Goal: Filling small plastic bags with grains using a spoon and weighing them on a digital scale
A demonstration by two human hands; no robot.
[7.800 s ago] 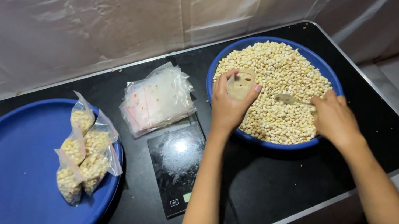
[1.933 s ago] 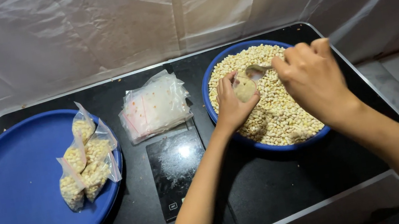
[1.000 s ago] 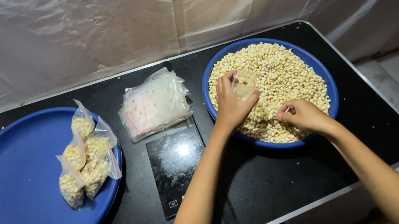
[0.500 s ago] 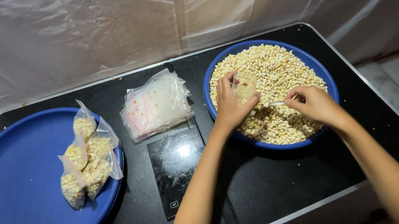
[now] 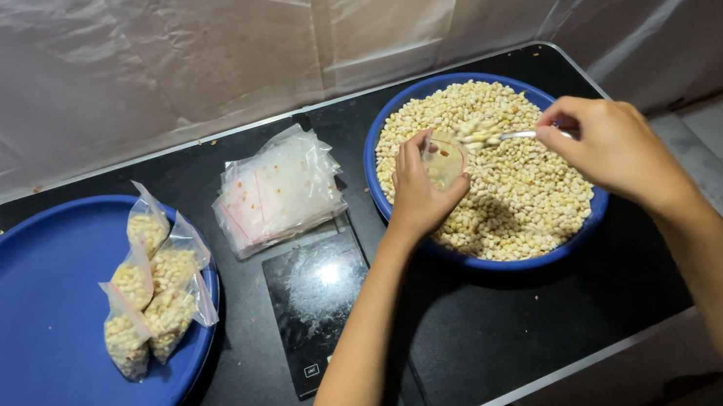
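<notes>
1. A small clear bag point(image 5: 444, 161) is held open by the left hand point(image 5: 420, 198), whose fingers are curled around it, over the near-left part of the blue bowl point(image 5: 387, 124) of pale kernels point(image 5: 519, 195).
2. A spoon point(image 5: 497, 137) loaded with kernels is pinched in the closed fingers of the right hand point(image 5: 604, 145); its long axis lies roughly level, running left from the hand, with the bowl end just beside the bag's mouth.
3. The bag thus lies directly left of the right hand, with only the spoon's length between the two hands; both are above the kernels, inside the bowl's rim.
4. To the left on the black table point(image 5: 523, 333), a flat scale point(image 5: 327, 313) lies just beside the bowl, and a stack of empty bags point(image 5: 280, 192) lies behind the scale.
5. Farther left, filled bags point(image 5: 153, 284) rest at the right edge of a large blue tray point(image 5: 15, 373), well apart from both hands.
</notes>
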